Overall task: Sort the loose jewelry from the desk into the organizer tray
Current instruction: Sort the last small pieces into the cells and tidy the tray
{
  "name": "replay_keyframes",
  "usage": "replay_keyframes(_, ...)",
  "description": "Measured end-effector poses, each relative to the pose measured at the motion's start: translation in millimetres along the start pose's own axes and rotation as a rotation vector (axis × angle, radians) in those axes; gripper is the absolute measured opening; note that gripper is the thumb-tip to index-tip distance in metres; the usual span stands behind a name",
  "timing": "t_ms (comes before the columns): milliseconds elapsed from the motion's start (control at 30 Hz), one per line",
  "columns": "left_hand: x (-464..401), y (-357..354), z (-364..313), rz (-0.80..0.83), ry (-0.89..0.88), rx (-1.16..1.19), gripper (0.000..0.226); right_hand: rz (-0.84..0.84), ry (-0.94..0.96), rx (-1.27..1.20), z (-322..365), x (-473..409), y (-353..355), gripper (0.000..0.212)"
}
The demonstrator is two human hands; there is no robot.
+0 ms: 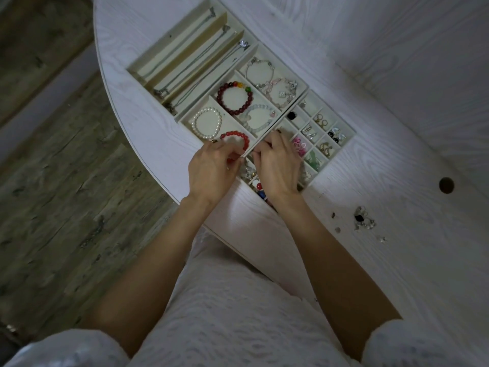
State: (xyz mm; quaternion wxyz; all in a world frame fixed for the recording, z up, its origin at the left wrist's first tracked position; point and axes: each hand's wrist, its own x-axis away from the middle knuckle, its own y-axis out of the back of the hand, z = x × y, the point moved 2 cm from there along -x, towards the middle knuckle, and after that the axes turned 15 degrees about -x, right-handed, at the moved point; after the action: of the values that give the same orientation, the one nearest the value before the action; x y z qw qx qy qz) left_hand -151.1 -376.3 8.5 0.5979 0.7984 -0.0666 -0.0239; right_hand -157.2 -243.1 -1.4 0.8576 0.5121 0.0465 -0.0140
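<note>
- The tabletop (370,128) is white wood grain with a rounded edge, and we lean over it from that edge.
- The organizer tray (350,132) sits on it at a slant, its long axis running from far left to near right. Long necklace slots fill the far-left end, bracelet compartments the middle, and a grid of small earring cells the near-right end.
- Our left hand (211,170) rests at the near corner of a bracelet compartment, its fingers curled at the red bead bracelet (236,140). That bracelet lies flat as a ring, partly under the fingers.
- Our right hand (277,168) hovers over the earring cells with its fingertips drawn together. We cannot tell whether they pinch a piece, since the hand hides them.
- The white pearl bracelet (207,123) lies just beside the red one, in the same compartment.
- The loose jewelry (363,218) still to be sorted is a small cluster on the tabletop, well apart to the right of the tray. It is too small for us to read any direction.
- For this step, we judge it best to steady the tray with the left hand and lower each piece straight into one cell, without snagging its neighbours.
</note>
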Motion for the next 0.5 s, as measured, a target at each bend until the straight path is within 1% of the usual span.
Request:
replay_keyframes(100,0.6,-0.5,-0.2,0.003,0.004,0.004,0.016,-0.032,-0.029,-0.030,0.3,4.7,0.0,0.012)
replay_keyframes(233,0.7,0.0,0.0,0.004,-0.002,0.022,0.016,-0.002,-0.048,0.019,0.3,7.0,0.8,0.012)
replay_keyframes(300,0.7,-0.2,0.5,0.005,-0.005,0.026,0.016,0.019,-0.048,0.004,-0.6,6.4,2.6,0.013)
replay_keyframes(500,0.8,-2.3,0.9,-0.001,-0.005,0.029,0.016,0.049,-0.065,0.019,-0.2,3.2,4.0,0.008)
